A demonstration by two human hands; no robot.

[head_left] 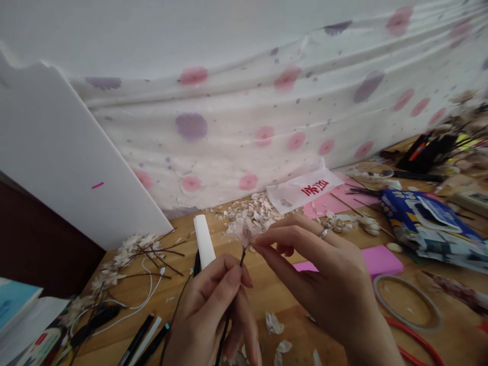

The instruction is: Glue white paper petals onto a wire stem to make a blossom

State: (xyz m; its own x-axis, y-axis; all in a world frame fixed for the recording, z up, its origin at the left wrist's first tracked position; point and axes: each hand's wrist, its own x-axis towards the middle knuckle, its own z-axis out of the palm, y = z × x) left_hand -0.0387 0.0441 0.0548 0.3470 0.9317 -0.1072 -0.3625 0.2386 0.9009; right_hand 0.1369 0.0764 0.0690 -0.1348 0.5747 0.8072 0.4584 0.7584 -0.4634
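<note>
A pale, translucent flower [244,233] on a thin dark stem stands upright in front of me. My left hand [217,310] pinches the stem between thumb and forefinger, just under the bloom, and the stem's lower end runs down past the palm. From the right, my right hand [320,269], with a ring on one finger, has its thumb and forefinger pressed together at the flower's right edge. They seem closed on a petal there. Loose petals [274,324] lie on the wooden table [179,295] beneath the hands.
Behind the flower is a heap of pale petals [251,211]. Finished flower stems [133,251] and a white cable [152,290] lie left, near several pens [141,340]. Rightward are a ring of tape [407,302], a pink-purple block [381,260] and a blue wipes pack [427,218].
</note>
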